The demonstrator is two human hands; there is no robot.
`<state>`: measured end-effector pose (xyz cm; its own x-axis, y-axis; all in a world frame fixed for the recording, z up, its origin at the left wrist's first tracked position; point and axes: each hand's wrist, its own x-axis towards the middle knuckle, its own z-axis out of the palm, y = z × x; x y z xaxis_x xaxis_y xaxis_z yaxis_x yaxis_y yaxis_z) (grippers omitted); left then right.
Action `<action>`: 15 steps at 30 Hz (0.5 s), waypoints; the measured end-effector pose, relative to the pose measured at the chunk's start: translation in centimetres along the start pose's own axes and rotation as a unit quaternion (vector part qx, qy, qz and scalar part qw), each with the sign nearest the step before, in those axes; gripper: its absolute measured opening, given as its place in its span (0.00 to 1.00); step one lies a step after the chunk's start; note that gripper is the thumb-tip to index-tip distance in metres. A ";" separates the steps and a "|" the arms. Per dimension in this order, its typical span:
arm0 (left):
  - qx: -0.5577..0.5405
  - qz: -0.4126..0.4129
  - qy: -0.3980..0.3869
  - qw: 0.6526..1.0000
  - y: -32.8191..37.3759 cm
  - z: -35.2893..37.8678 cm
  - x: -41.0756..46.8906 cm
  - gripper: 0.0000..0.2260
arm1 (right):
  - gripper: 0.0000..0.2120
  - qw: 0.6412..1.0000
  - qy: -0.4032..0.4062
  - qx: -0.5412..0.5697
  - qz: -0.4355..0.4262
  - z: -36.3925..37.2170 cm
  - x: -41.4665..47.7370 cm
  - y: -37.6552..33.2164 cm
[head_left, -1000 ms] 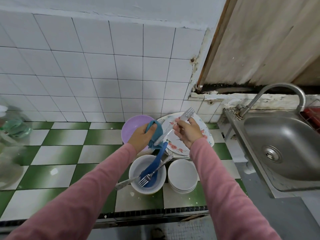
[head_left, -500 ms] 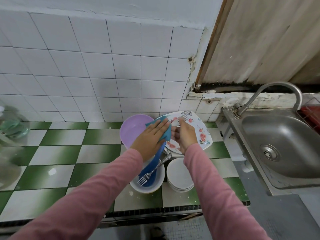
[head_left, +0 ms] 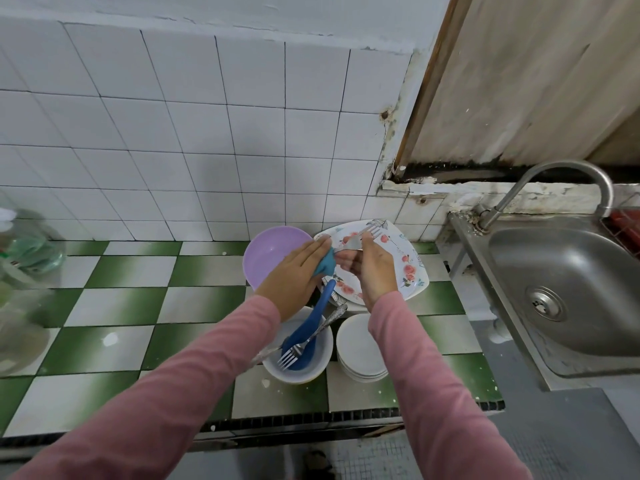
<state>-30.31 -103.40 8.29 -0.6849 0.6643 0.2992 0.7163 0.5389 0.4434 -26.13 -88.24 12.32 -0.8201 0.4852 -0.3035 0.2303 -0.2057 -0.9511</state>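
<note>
Obs.: wiping cutlery at the green-and-white tiled counter [head_left: 138, 306], just left of the steel sink [head_left: 571, 289] and its tap [head_left: 568, 171]. The right hand [head_left: 375, 268] has its fingers curled round the handle of a metal fork [head_left: 358, 239], tines pointing to the far right, held in the air above the floral plate [head_left: 410, 271]. The left hand [head_left: 298, 271] lies with fingers nearly straight and pressed together over a bunched blue cloth [head_left: 325, 265]. The thumb is hidden underneath, so I judge rather than see that it pinches the cloth onto the fork's shaft. The cloth sits at the handle end and the tines are bare. Status: this fork looks mid-wipe, not finished. Left to do, by my reading: the white bowl [head_left: 327, 344] near the counter edge holds a blue spoon [head_left: 322, 311], a second fork [head_left: 294, 353] and at least one more metal handle (none of them in contact with the cloth). A purple bowl [head_left: 268, 258] stands at the far left of the pile, and a stack of white plates [head_left: 360, 348] sits just right of the white bowl. I cannot tell whether these have been wiped. Estimate: early to middle of the job.
</note>
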 end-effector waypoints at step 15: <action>0.140 0.149 0.030 0.978 -1.8 -0.4 -0.9 0.31 | 0.18 0.999 0.013 0.049 0.004 -1.4 0.8 -1.4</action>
<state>-31.04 -105.17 7.60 -0.4410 0.7865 0.4323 0.8880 0.4523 0.0831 -26.40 -86.32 13.32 -0.8043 0.5046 -0.3140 0.1838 -0.2914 -0.9388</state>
